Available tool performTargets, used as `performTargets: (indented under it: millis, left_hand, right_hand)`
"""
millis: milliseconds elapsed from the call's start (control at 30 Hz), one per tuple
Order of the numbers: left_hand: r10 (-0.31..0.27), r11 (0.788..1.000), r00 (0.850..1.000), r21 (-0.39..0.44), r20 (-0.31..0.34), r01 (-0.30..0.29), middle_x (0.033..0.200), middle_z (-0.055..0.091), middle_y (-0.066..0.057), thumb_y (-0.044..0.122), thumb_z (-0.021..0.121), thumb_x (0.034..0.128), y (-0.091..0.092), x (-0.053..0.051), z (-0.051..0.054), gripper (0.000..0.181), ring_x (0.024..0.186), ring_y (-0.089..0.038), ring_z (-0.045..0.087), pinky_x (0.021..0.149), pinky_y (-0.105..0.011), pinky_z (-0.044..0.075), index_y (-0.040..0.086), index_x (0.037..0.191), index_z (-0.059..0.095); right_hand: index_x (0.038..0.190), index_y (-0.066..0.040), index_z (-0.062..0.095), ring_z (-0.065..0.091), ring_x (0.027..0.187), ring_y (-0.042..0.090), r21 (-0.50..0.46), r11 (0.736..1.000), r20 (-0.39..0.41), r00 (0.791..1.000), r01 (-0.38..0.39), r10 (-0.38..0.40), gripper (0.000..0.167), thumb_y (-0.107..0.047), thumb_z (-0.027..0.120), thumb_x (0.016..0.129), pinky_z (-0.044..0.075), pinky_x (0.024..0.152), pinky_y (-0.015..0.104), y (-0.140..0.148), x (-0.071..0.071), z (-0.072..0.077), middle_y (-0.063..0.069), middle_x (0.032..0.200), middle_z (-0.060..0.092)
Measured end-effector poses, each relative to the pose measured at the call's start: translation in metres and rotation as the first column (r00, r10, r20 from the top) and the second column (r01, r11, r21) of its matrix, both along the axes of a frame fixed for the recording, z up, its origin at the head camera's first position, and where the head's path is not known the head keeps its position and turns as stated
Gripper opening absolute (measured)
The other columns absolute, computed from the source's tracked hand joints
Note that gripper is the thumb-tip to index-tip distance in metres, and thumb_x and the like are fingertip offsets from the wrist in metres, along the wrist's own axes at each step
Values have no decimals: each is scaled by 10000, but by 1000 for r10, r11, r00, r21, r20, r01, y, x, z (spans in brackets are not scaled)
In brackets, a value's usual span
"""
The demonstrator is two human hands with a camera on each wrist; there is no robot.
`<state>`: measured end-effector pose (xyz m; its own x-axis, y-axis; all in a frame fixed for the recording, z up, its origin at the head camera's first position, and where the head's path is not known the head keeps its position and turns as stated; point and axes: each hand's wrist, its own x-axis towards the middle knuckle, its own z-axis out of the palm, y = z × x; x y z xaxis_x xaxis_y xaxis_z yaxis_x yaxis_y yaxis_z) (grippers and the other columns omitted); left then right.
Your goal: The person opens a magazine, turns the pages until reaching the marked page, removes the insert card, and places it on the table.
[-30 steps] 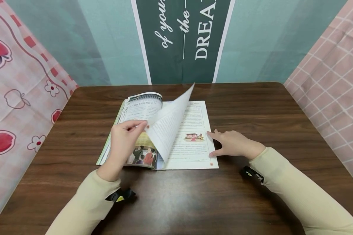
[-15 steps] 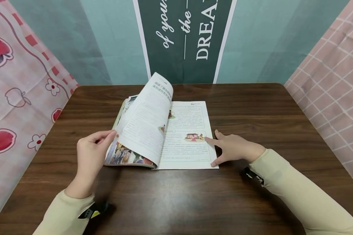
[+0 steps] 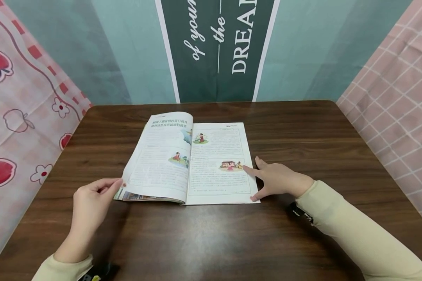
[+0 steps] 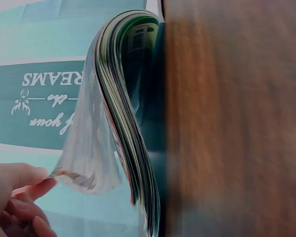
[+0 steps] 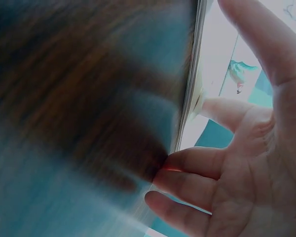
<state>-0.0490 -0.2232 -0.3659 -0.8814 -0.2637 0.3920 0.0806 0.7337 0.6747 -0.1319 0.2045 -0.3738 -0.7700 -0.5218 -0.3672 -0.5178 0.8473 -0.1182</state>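
Note:
An open book [image 3: 216, 181] lies on the table, its pages showing printed text and small coloured pictures. At its near left corner, my left hand [image 3: 91, 201] pinches a page [image 3: 154, 164] between thumb and fingertip. The left wrist view shows that page [image 4: 89, 143] bowed away from the thick stack of leaves [image 4: 126, 98] beneath. My right hand [image 3: 279, 179] rests at the book's right edge with its fingers spread, thumb and index finger on the right page. In the right wrist view, other fingers of the right hand [image 5: 246, 153] reach the tabletop beside the book's edge.
The dark wood-grain table [image 3: 211, 242] reaches out on every side of the book. A teal cloth with white lettering [image 3: 218, 50] hangs behind it. Pink patterned cloths hang at the left [image 3: 31, 117] and right [image 3: 401, 101].
My left hand has carried the pinched page leftward and down, from standing up mid-book to lying over the left side. The right hand has shifted slightly at the right page's edge.

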Motion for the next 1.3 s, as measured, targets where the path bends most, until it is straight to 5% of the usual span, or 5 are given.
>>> performTargets:
  millis: [267, 633, 800, 1000, 1300]
  left_hand:
    - [-40, 987, 993, -148, 113, 56, 508, 428, 52, 157, 742, 796, -9, 8, -2, 96, 434, -19, 276, 408, -233, 246, 63, 774, 746]
    - [-113, 965, 928, -184, 355, 188, 530, 417, 45, 284, 639, 882, -17, 2, 1, 242, 486, -103, 351, 475, -275, 296, 67, 807, 715]
    - [-131, 944, 872, -210, 472, 255, 558, 469, 40, 313, 607, 897, -22, -5, 6, 269, 528, -138, 382, 491, -302, 306, 69, 843, 706]
    - [-114, 910, 783, -253, 612, 329, 709, 603, -20, 367, 580, 898, -25, -14, 17, 304, 609, -179, 484, 486, -334, 347, 94, 924, 712]
    - [-196, 923, 931, -264, 308, 281, 524, 505, 13, 250, 657, 868, 18, -21, 28, 274, 484, -138, 389, 448, -310, 299, 57, 1057, 707]
  right_hand:
    - [1446, -155, 358, 525, 1097, 439, 2, 1000, -11, 1000, 18, -18, 972, -670, 666, 682, 470, 796, 455, -1, 1, -3, 354, 1403, 273]
    - [1384, -78, 450, 629, 856, 407, -31, 999, -147, 989, -31, 26, 758, -552, 614, 816, 498, 706, 449, -2, 2, -5, 366, 1300, 414]
    - [1315, -86, 538, 637, 672, 345, -37, 997, -250, 967, -61, 50, 424, -242, 585, 924, 486, 558, 387, -4, -2, -4, 347, 1207, 510]
    - [1295, -102, 564, 638, 874, 384, -33, 999, -249, 968, -35, 26, 358, -162, 543, 943, 506, 644, 439, -5, -3, -3, 328, 1187, 535]
    - [1273, -68, 567, 643, 890, 355, -59, 998, -223, 975, -24, 10, 345, -149, 543, 939, 506, 628, 423, -4, -8, -3, 319, 1176, 547]
